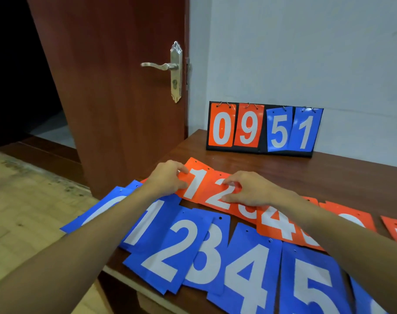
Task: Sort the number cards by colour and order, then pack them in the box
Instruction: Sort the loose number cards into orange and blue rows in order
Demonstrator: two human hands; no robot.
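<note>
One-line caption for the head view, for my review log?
Left hand pinches the orange 1 card, right hand the orange 2 card, beyond the blue cards; flip scoreboard at back.

We see soft, even indoor light on the scoreboard (264, 128), and its glossy faces carry a faint sheen. Far left of it the doorway (9, 64) is nearly black. In front of it, the left hand (168, 177) and right hand (249, 189) throw only weak shadows on the orange cards (194, 164). Towards the frame edges below it, things look stretched and slightly soft, and the door (116, 87) to its left bows.
</note>
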